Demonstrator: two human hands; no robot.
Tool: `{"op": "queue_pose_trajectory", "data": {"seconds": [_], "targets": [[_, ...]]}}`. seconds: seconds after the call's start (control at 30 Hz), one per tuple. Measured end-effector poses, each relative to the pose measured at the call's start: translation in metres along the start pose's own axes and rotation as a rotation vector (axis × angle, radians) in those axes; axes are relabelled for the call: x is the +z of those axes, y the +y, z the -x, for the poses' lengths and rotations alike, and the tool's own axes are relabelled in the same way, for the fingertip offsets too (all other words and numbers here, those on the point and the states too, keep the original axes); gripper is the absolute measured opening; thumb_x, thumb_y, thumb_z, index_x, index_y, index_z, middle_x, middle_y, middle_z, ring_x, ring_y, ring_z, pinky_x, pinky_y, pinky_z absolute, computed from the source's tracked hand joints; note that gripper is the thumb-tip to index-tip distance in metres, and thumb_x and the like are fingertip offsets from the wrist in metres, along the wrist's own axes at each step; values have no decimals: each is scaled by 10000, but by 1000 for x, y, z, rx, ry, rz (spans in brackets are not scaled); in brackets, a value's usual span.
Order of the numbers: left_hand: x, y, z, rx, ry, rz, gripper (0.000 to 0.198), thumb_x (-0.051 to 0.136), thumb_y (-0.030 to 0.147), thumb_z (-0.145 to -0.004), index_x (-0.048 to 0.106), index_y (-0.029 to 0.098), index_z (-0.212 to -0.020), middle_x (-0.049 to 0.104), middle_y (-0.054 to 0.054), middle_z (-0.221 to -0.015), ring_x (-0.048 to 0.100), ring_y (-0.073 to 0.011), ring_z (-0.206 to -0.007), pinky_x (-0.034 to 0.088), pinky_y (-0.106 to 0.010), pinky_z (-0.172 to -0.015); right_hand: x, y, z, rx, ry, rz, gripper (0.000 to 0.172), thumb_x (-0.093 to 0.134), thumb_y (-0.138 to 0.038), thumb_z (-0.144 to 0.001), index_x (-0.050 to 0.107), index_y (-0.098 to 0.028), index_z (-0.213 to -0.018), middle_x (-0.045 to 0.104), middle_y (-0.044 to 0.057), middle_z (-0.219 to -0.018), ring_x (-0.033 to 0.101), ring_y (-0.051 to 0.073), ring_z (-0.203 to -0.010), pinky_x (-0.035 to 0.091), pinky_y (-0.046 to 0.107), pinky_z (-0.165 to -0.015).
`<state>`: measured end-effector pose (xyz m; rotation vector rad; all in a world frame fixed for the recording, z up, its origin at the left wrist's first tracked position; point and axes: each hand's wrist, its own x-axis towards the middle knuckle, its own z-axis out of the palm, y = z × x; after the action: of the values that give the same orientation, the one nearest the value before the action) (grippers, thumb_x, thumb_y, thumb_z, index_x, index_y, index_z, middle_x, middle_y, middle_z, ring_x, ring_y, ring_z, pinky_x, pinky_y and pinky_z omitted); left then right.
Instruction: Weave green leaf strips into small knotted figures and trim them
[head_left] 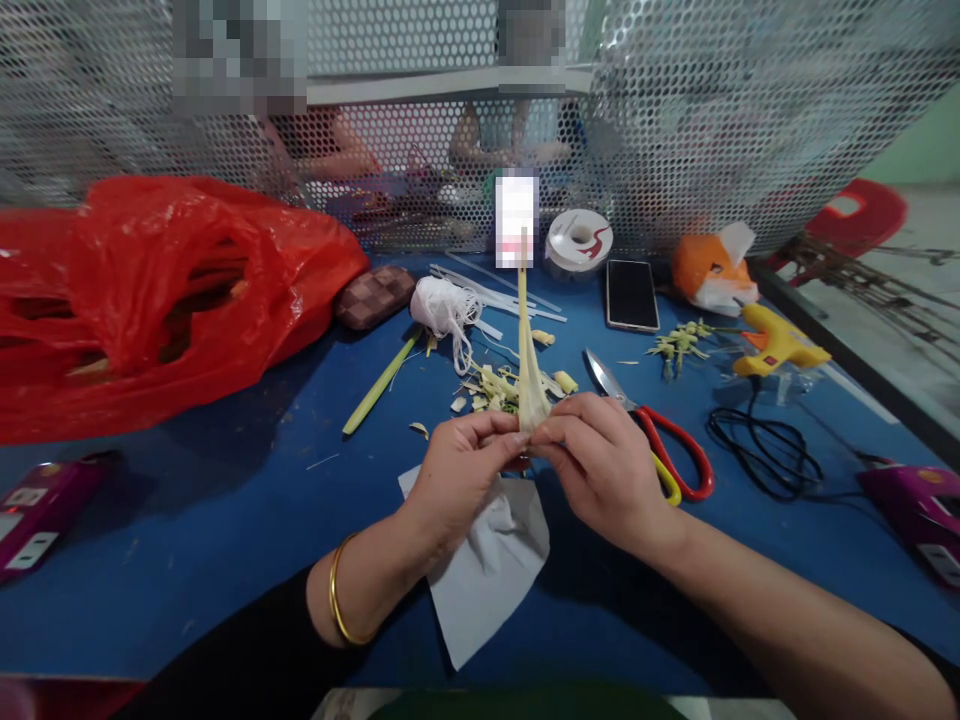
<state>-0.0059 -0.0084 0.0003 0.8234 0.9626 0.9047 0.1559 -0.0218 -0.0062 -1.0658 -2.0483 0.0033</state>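
My left hand [461,475] and my right hand [600,465] meet above the blue table [225,500], both pinched on the wide base of a pale yellow-green leaf strip [527,350]. The strip stands nearly upright and tapers to a thin tip near the mesh screen. A gold bangle [339,600] circles my left wrist. A white sheet of paper [491,570] lies flat on the table directly beneath my hands. Cut leaf scraps [495,388] are scattered just beyond my fingers.
Red-handled scissors [660,435] lie right of my right hand. Farther right are a yellow glue gun [776,345] and its black cord [761,450]. A red plastic bag [150,290], white thread bundle [442,305], phone [631,294], tape roll [578,241] and green stalk [379,385] surround them. People sit behind the mesh screen [712,120].
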Motion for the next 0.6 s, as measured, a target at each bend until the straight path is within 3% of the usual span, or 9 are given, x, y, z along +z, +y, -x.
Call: {"op": "queue_pose_trajectory", "data": {"seconds": [0.23, 0.6], "targets": [[0, -1, 1, 97, -13, -140, 134, 800, 242, -662, 747, 159, -753, 704, -19, -734, 630, -154, -722, 497, -269, -727, -2, -3, 1, 215, -46, -231, 132, 530, -132, -897, 601, -200, -809, 570, 59, -814, 560, 213, -773, 451, 350, -655], [0, 0, 0, 91, -32, -83, 95, 812, 195, -679, 724, 167, -656, 660, 25, -633, 589, -94, -635, 482, -211, -670, -3, -7, -3, 442, 99, -469, 156, 682, -131, -800, 578, -204, -711, 538, -11, -727, 539, 154, -693, 454, 289, -634]]}}
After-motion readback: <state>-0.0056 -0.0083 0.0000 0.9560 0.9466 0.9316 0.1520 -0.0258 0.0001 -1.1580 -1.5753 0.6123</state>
